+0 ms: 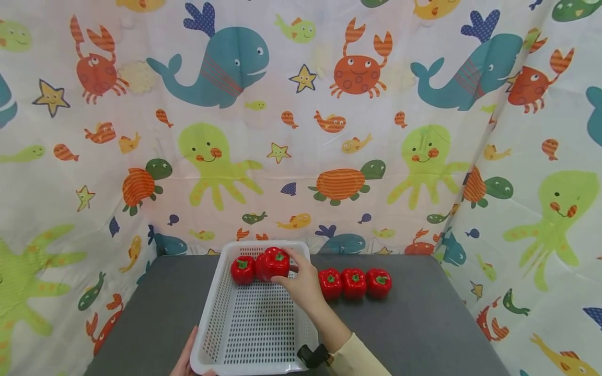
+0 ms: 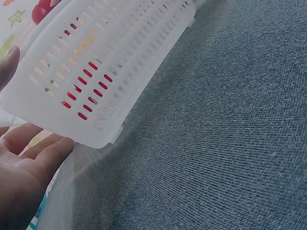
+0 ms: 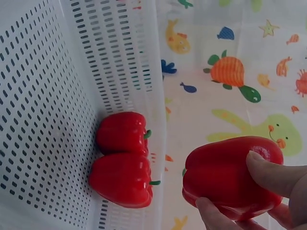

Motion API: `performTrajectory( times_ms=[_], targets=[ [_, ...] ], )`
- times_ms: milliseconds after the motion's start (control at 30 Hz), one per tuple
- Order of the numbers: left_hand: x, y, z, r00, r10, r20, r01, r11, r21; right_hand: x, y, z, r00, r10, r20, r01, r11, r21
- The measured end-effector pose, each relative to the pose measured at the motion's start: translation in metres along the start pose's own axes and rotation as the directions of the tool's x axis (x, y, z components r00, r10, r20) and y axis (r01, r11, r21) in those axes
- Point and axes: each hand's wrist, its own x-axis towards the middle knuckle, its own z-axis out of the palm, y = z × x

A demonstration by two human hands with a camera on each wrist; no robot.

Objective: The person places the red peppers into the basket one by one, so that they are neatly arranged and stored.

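My right hand (image 1: 303, 282) holds a red bell pepper (image 3: 225, 175) between thumb and fingers, above the far right part of a white perforated plastic basket (image 1: 210, 313). Two more red bell peppers lie side by side at the basket's far end: the left one (image 1: 243, 270) shows fully in the head view, the other (image 3: 122, 179) is partly behind the held pepper there. At the basket's near left corner, my left hand (image 2: 29, 167) holds the basket, thumb on one side and fingers on the other.
Right of the basket, three red bell peppers (image 1: 354, 283) stand in a row on the dark grey table (image 1: 404, 334). Behind and at both sides hangs a white curtain (image 1: 282, 219) printed with sea animals. A dark wrist strap (image 1: 314, 356) is close to the basket's near right corner.
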Motion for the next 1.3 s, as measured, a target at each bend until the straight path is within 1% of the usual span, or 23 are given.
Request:
performTrajectory(
  times_ms=[67, 133, 300, 333, 433, 500, 533, 600, 633, 700, 733, 767, 833, 867, 900, 1000, 1033, 1067, 1100, 1133, 1167, 1267, 1300],
  targets=[
    [0.000, -0.001, 0.000, 1.000, 0.015, 0.002, -0.015, 1.000, 0.013, 0.002, 0.000, 0.003, 1.000, -0.003, 0.007, 0.003, 1.000, 0.007],
    [0.000, -0.001, 0.001, 1.000, 0.026, -0.013, -0.026, 0.999, 0.023, 0.004, 0.000, 0.006, 1.000, -0.004, 0.012, 0.004, 1.000, 0.005],
    [-0.001, -0.001, 0.008, 0.993, 0.037, -0.109, -0.030, 0.997, 0.065, 0.011, 0.003, 0.020, 0.999, -0.020, 0.049, 0.020, 1.000, 0.000],
    [-0.001, -0.001, 0.009, 0.992, 0.039, -0.121, -0.031, 0.997, 0.070, 0.012, 0.004, 0.023, 0.998, -0.025, 0.054, 0.025, 1.000, -0.002],
    [-0.001, -0.001, 0.011, 0.990, 0.037, -0.139, -0.026, 0.997, 0.077, 0.015, 0.006, 0.032, 0.998, -0.037, 0.059, 0.038, 0.999, -0.016],
    [-0.001, -0.001, 0.010, 0.989, 0.043, -0.139, -0.032, 0.996, 0.080, 0.016, 0.007, 0.038, 0.998, -0.024, 0.061, 0.026, 0.999, -0.021],
    [-0.002, 0.000, 0.012, 0.988, 0.051, -0.144, -0.038, 0.995, 0.089, 0.017, 0.008, 0.041, 0.998, -0.016, 0.065, 0.018, 1.000, -0.021],
    [-0.005, 0.001, 0.014, 0.988, 0.108, -0.106, -0.096, 0.989, 0.114, 0.019, 0.008, 0.047, 0.997, 0.006, 0.080, -0.005, 1.000, -0.016],
    [-0.007, 0.001, 0.015, 0.985, 0.148, -0.085, -0.136, 0.983, 0.126, 0.020, 0.009, 0.051, 0.996, 0.017, 0.090, -0.015, 1.000, -0.015],
    [-0.009, 0.001, 0.017, 0.975, 0.219, -0.047, -0.209, 0.966, 0.152, 0.020, 0.010, 0.059, 0.994, 0.038, 0.106, -0.034, 0.999, -0.033],
    [-0.011, 0.003, 0.019, 0.969, 0.245, -0.035, -0.236, 0.958, 0.164, 0.020, 0.010, 0.062, 0.993, 0.045, 0.109, -0.040, 0.998, -0.046],
    [-0.012, 0.002, 0.019, 0.966, 0.257, -0.018, -0.251, 0.954, 0.165, 0.019, 0.011, 0.065, 0.993, 0.051, 0.111, -0.044, 0.997, -0.064],
    [-0.012, 0.003, 0.021, 0.969, 0.241, -0.053, -0.228, 0.957, 0.179, 0.018, 0.012, 0.071, 0.992, 0.062, 0.107, -0.052, 0.994, -0.101],
    [-0.013, 0.004, 0.022, 0.975, 0.209, -0.082, -0.192, 0.966, 0.173, 0.018, 0.012, 0.073, 0.992, 0.069, 0.103, -0.057, 0.991, -0.119],
    [-0.013, 0.005, 0.023, 0.975, 0.200, -0.092, -0.181, 0.966, 0.187, 0.018, 0.012, 0.075, 0.992, 0.077, 0.101, -0.063, 0.989, -0.135],
    [-0.012, 0.005, 0.026, 0.967, 0.215, -0.134, -0.170, 0.943, 0.286, 0.020, 0.015, 0.082, 0.988, 0.109, 0.111, -0.090, 0.983, -0.163],
    [-0.012, 0.005, 0.026, 0.963, 0.232, -0.138, -0.178, 0.931, 0.319, 0.021, 0.016, 0.084, 0.985, 0.125, 0.116, -0.105, 0.980, -0.169],
    [-0.012, 0.006, 0.027, 0.962, 0.234, -0.144, -0.173, 0.923, 0.344, 0.023, 0.017, 0.086, 0.983, 0.134, 0.122, -0.112, 0.978, -0.174],
    [-0.011, 0.006, 0.028, 0.957, 0.255, -0.138, -0.186, 0.906, 0.380, 0.024, 0.019, 0.089, 0.982, 0.139, 0.127, -0.115, 0.977, -0.180],
    [-0.011, 0.006, 0.028, 0.957, 0.251, -0.145, -0.182, 0.909, 0.376, 0.026, 0.020, 0.091, 0.981, 0.145, 0.131, -0.119, 0.975, -0.187],
    [-0.012, 0.007, 0.029, 0.961, 0.232, -0.152, -0.169, 0.924, 0.344, 0.027, 0.022, 0.093, 0.979, 0.152, 0.133, -0.125, 0.973, -0.192],
    [-0.012, 0.006, 0.029, 0.969, 0.206, -0.139, -0.163, 0.949, 0.270, 0.031, 0.025, 0.099, 0.976, 0.173, 0.135, -0.141, 0.966, -0.218],
    [-0.013, 0.005, 0.028, 0.969, 0.211, -0.131, -0.172, 0.951, 0.259, 0.031, 0.026, 0.101, 0.975, 0.176, 0.138, -0.142, 0.964, -0.225]
  ],
)
